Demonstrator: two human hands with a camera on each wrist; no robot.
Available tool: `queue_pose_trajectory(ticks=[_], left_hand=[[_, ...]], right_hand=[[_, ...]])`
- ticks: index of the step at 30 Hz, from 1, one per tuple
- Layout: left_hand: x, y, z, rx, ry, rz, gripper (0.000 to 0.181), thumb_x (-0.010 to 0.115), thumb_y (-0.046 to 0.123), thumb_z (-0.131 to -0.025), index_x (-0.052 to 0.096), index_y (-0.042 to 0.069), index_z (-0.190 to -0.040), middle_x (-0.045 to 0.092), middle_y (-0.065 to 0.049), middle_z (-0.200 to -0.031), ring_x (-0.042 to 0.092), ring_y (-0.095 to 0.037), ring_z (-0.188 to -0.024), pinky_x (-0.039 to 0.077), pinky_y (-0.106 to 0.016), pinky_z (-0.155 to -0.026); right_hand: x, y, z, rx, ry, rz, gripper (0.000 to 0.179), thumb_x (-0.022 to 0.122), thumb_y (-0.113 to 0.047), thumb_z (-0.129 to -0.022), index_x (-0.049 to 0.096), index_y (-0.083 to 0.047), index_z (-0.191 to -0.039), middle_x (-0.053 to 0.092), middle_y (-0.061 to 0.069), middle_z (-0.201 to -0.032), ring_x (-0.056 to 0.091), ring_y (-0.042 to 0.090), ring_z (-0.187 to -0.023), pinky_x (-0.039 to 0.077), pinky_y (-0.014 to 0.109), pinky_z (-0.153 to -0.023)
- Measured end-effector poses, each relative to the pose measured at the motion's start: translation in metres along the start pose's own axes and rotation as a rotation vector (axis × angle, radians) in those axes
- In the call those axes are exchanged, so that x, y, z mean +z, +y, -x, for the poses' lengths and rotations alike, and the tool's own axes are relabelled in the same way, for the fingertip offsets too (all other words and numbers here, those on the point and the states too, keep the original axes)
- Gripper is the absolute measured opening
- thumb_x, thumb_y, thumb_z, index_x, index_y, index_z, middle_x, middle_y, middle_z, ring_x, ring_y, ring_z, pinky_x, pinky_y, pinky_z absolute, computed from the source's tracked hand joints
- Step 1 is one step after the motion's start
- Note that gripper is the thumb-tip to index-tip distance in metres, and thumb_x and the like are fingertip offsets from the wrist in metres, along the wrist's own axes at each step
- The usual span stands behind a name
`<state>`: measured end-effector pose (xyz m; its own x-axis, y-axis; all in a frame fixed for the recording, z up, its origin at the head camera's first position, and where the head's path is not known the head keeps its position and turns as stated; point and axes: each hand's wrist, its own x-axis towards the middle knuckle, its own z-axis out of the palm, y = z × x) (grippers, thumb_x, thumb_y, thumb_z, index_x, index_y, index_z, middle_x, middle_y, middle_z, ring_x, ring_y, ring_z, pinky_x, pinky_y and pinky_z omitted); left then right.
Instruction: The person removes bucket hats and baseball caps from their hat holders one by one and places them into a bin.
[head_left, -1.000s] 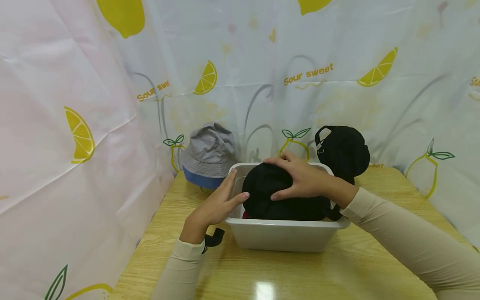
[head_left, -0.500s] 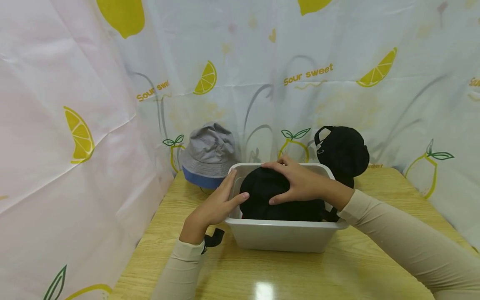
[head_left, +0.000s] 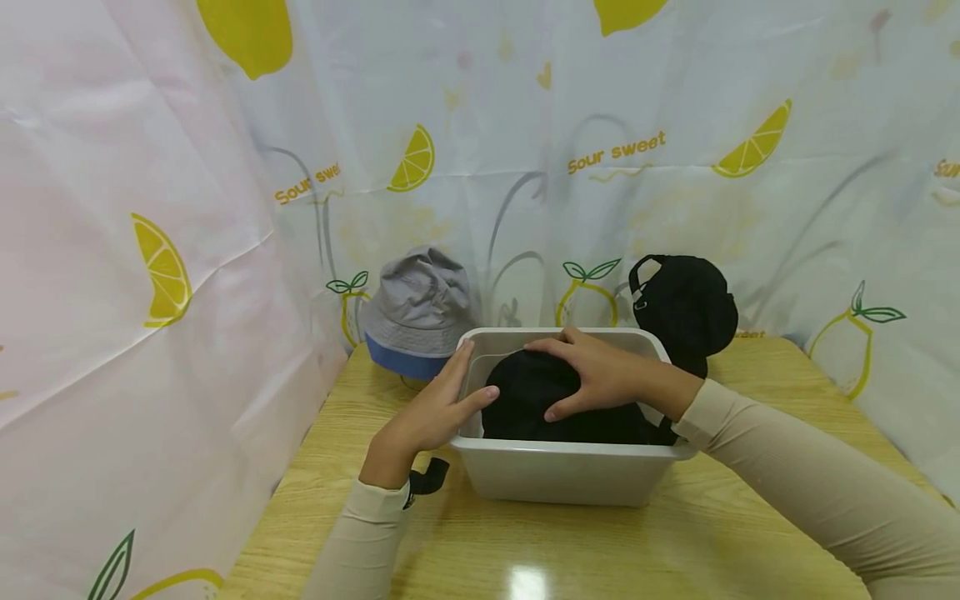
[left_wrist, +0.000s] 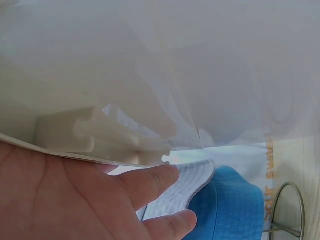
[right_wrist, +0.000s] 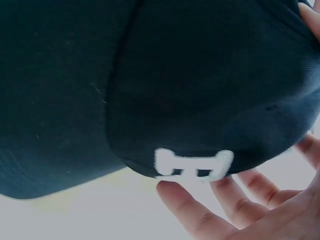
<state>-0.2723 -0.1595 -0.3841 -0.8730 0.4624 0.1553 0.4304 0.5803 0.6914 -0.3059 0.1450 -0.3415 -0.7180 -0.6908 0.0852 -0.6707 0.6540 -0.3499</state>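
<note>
A black cap (head_left: 525, 400) lies low inside a white plastic bin (head_left: 562, 475) in the head view. My right hand (head_left: 603, 367) grips its crown, thumb on the near side and fingers spread over the far side. In the right wrist view, a white letter patch (right_wrist: 195, 165) shows on the cap's front, with fingertips right beside it. My left hand (head_left: 435, 408) rests at the bin's left rim, fingers straight and thumb over the edge. The left wrist view shows that palm against the bin's outer side (left_wrist: 150, 60). What lies under the cap is hidden.
A grey bucket hat (head_left: 420, 304) with a blue underside sits on a wire stand (left_wrist: 290, 210) behind the bin's left. Another black cap (head_left: 686, 304) hangs raised behind its right. A lemon-print cloth (head_left: 487, 100) encloses the wooden table (head_left: 720, 533).
My right hand has pressed the black cap lower and slightly left in the bin. A bit of red under the cap has gone out of sight. My left hand has stayed put.
</note>
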Motion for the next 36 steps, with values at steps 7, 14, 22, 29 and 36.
queue_pose_trajectory(ticks=[7, 14, 22, 29, 36], left_hand=[[0.000, 0.000, 0.000, 0.013, 0.000, -0.003, 0.095, 0.048, 0.064, -0.103, -0.002, 0.016, -0.168, -0.003, -0.006, -0.176, 0.000, -0.019, -0.161, 0.013, -0.054, -0.129], [-0.001, 0.000, 0.000, 0.017, 0.005, -0.007, 0.096, 0.048, 0.064, -0.103, -0.001, 0.015, -0.168, -0.002, -0.006, -0.176, 0.000, -0.019, -0.161, 0.013, -0.054, -0.129], [-0.001, 0.000, 0.001, 0.015, 0.004, -0.016, 0.096, 0.048, 0.065, -0.103, -0.002, 0.015, -0.168, -0.002, -0.006, -0.176, 0.000, -0.019, -0.161, 0.012, -0.053, -0.129], [0.000, 0.000, 0.000, 0.021, 0.004, -0.017, 0.096, 0.047, 0.064, -0.103, -0.001, 0.013, -0.168, -0.002, -0.007, -0.176, 0.000, -0.020, -0.161, 0.012, -0.053, -0.129], [-0.001, 0.003, 0.002, 0.010, 0.000, -0.024, 0.095, 0.047, 0.065, -0.103, -0.001, 0.014, -0.168, -0.001, -0.006, -0.176, 0.001, -0.019, -0.161, 0.014, -0.053, -0.129]], right_hand=[[0.001, 0.001, 0.000, 0.041, -0.093, -0.004, 0.103, 0.084, -0.065, -0.077, 0.036, -0.030, -0.161, 0.043, 0.011, -0.150, 0.049, 0.027, -0.131, 0.045, 0.054, -0.108], [0.000, 0.000, 0.001, 0.067, -0.167, 0.006, 0.103, 0.086, -0.059, -0.079, 0.035, -0.025, -0.162, 0.044, 0.013, -0.149, 0.048, 0.029, -0.134, 0.043, 0.054, -0.112], [0.003, 0.002, 0.000, 0.043, -0.225, 0.019, 0.104, 0.084, -0.060, -0.080, 0.034, -0.023, -0.163, 0.040, 0.014, -0.158, 0.042, 0.032, -0.143, 0.039, 0.058, -0.115], [0.007, 0.002, -0.005, 0.051, -0.244, 0.088, 0.107, 0.083, -0.063, -0.078, 0.031, -0.028, -0.164, 0.042, 0.013, -0.158, 0.041, 0.033, -0.145, 0.039, 0.058, -0.116], [0.010, -0.006, -0.014, 0.054, -0.290, 0.130, 0.106, 0.084, -0.063, -0.077, 0.031, -0.033, -0.164, 0.048, 0.012, -0.153, 0.048, 0.030, -0.139, 0.042, 0.055, -0.113]])
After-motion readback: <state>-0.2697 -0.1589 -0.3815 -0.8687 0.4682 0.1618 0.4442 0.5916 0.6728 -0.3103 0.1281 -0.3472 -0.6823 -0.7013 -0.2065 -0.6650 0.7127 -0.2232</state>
